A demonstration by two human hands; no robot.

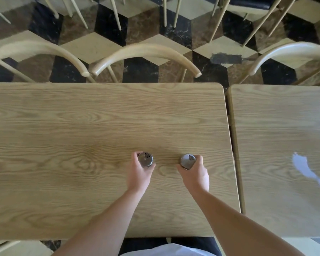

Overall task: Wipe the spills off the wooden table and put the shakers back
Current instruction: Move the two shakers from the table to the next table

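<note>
Your two small shakers with round, shiny metal lids stand upright on the light wooden surface (81,126), a little right of its middle and toward your side. The left shaker (145,159) shows a few round holes near the far edge of its lid; the right shaker (188,161) shows a wedge-shaped patch of fine holes. They sit apart, with bare wood between them.

Your left hand (139,174) has its grip closed around the left shaker, fingers curled on the outer side and thumb on the inner side. Your right hand (195,175) holds the right shaker the same way, mirrored. Both forearms reach in from the near edge.

No spill shows on the wood around the shakers. Just beside this surface, across a narrow gap, stands a second wooden table (277,117) with a crumpled pale cloth or paper (303,167) lying on it. Beyond the far edge, curved pale wooden chair backs (146,52) stand over a floor of black, brown and cream tiles (140,71).
</note>
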